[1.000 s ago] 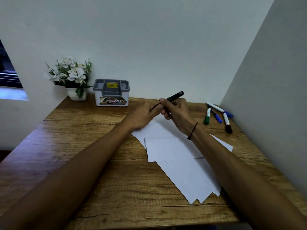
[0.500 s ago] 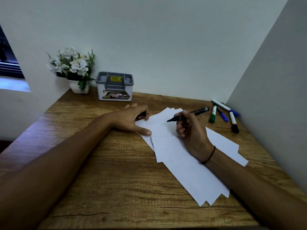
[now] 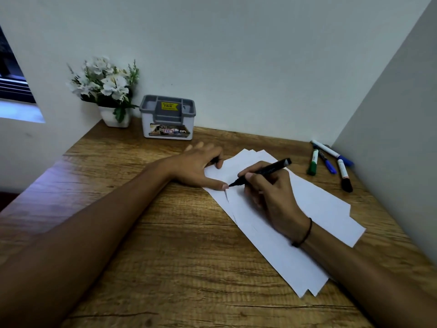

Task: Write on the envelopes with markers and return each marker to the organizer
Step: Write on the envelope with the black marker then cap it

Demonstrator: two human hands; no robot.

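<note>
A black marker (image 3: 262, 172) is gripped in the right hand (image 3: 272, 195) at the centre of the frame, the fingers closed around its barrel and its uncapped tip pointed down-left onto the top sheet of a fanned stack of white envelopes (image 3: 307, 209). The tip is seen just beside the thumb of the left hand (image 3: 198, 166), which is laid on the upper-left end of the stack with the thumb stretched out along the paper's edge. The other fingers of that hand are curled, and something small and dark is glimpsed under them; what it is cannot be told. A dark cord bracelet (image 3: 305, 233) is worn on the right wrist.

The envelopes are spread diagonally from the middle of the frame toward the lower right across a wooden table (image 3: 165, 256). At the upper left of the table, against the wall, a grey and white organizer (image 3: 168, 117) with a yellow sticker is set, and just left of it a white pot of white flowers (image 3: 106, 88). At the right edge of the table four more markers are laid close together: a green-capped marker (image 3: 312, 162), a blue marker (image 3: 327, 160), a white marker with a blue cap (image 3: 331, 152) and a white marker with a black cap (image 3: 344, 175).
</note>
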